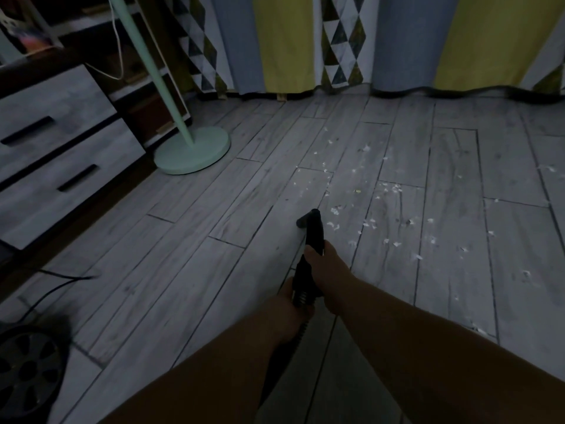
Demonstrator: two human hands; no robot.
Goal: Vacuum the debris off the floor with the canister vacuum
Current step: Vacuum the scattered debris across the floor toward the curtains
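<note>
A black vacuum wand points away from me at the middle of the grey plank floor, its small nozzle head low over the boards. My right hand grips the wand from above. Just behind it, my left hand holds the ribbed hose end. Small white scraps of debris lie scattered on the floor ahead and to the right of the nozzle. The canister's wheel shows at the bottom left, with its black power cord trailing over the floor.
A mint-green floor lamp base stands at the left, beside a grey drawer unit. Patterned curtains hang along the far wall down to the floor. The room is dim.
</note>
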